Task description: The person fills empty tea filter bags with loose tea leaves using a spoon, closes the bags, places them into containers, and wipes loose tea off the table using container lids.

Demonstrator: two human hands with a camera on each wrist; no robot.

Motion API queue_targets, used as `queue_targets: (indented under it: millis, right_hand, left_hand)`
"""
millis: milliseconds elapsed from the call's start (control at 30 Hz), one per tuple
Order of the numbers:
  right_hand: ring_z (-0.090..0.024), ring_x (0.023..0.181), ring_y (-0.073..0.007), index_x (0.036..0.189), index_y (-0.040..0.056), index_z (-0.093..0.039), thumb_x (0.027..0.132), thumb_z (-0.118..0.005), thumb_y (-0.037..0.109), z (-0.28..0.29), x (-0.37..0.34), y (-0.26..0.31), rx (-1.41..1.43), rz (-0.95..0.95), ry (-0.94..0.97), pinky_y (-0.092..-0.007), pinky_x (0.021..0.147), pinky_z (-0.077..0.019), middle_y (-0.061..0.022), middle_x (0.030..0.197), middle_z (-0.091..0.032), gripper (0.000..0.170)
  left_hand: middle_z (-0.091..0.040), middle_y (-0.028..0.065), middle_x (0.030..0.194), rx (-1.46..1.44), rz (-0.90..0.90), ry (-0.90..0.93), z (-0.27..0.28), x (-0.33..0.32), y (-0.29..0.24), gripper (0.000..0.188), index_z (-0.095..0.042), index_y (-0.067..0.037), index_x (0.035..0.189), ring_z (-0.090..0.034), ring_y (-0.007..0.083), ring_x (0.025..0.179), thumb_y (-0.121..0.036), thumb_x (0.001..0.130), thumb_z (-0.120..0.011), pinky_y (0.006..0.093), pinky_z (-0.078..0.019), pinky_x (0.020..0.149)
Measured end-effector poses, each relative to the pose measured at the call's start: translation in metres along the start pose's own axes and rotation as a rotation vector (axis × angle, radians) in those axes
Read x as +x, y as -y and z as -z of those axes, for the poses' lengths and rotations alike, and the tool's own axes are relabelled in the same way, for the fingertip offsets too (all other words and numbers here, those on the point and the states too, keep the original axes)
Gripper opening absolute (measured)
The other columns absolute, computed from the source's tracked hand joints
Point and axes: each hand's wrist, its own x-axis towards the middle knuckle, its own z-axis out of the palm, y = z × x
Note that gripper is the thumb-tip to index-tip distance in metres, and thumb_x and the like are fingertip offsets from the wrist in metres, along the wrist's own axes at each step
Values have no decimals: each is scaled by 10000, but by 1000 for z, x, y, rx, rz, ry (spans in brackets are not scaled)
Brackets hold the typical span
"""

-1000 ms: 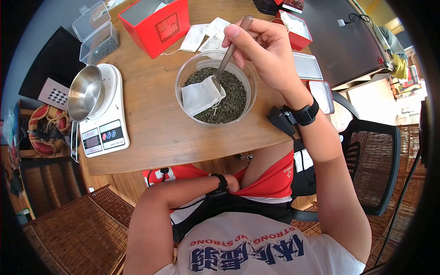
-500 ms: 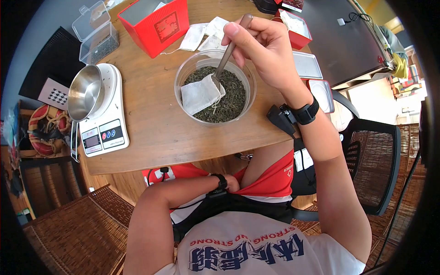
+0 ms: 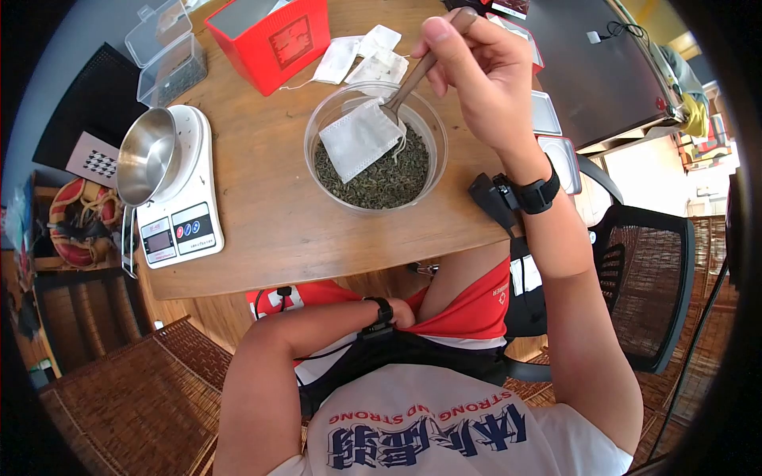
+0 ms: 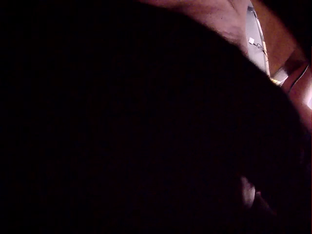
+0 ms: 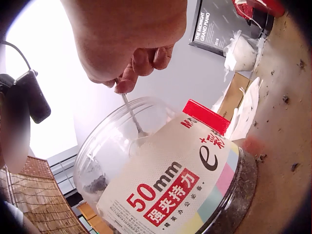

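In the head view my right hand (image 3: 496, 87) pinches the handle of a metal spoon (image 3: 413, 78) between thumb and fingers. The spoon's lower end meets the mouth of a white tea bag (image 3: 361, 141), whose string dangles at its right corner. Beneath the bag is a round clear plastic tub (image 3: 437, 163) with dark dry tea leaves (image 3: 373, 186) in it. From the right wrist view, the spoon (image 5: 130, 113) slants down into the labelled tub (image 5: 161, 183). My left hand (image 3: 403, 313) lies in the lap against the red shorts, its fingers mostly hidden; the left wrist view is nearly black.
Left of the tub, a steel pan (image 3: 148, 159) sits on a white kitchen scale (image 3: 198, 166). Behind stand a red box (image 3: 274, 44) and a clear lidded box (image 3: 171, 75). More white bags (image 3: 377, 65) lie beyond the tub. Trays (image 3: 558, 163) line the right side.
My right hand has moved up and to the right with the spoon. The tea bag has shifted the same way and tilted more upright. The left hand has stayed in the lap.
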Motion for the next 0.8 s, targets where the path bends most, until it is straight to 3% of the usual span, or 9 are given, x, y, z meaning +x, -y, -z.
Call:
queue_targets:
  millis: [67,100,167,800]
  right_hand:
    - [-525,577,-26,865,-20,-724,991,-718,180,-5,-2,3,-6,-10,-4,-202,528,-388,11,702,-659,236]
    - [-526,582,-25,866,-20,-723,990,-720,182,-6,-3,4,-11,-18,-7,-203,529,-389,12,705,-660,237]
    - [-526,589,-25,860,-15,-723,991,-718,188,-6,-3,4,-14,-18,5,-204,531,-394,14,699,-653,241]
    - [-518,574,-24,839,-14,-717,994,-717,198,-5,-1,0,-1,-35,38,-204,524,-400,11,691,-646,263]
  left_hand:
    - [-721,48,1047,12,200,-191,0,-16,-3,318,-790,-54,1099,-661,254,956,-264,867,-731,445,-516,860]
    - [-721,48,1047,13,200,-191,-29,-50,-20,318,-790,-54,1099,-661,254,956,-264,867,-731,445,-516,860]
    - [-712,55,982,76,259,-278,-4,-100,-97,320,-798,-36,1063,-663,258,918,-267,856,-718,436,-515,813]
    - [-723,59,999,102,155,-346,-29,-99,-106,291,-793,-38,1030,-651,254,893,-228,813,-751,430,-525,787]
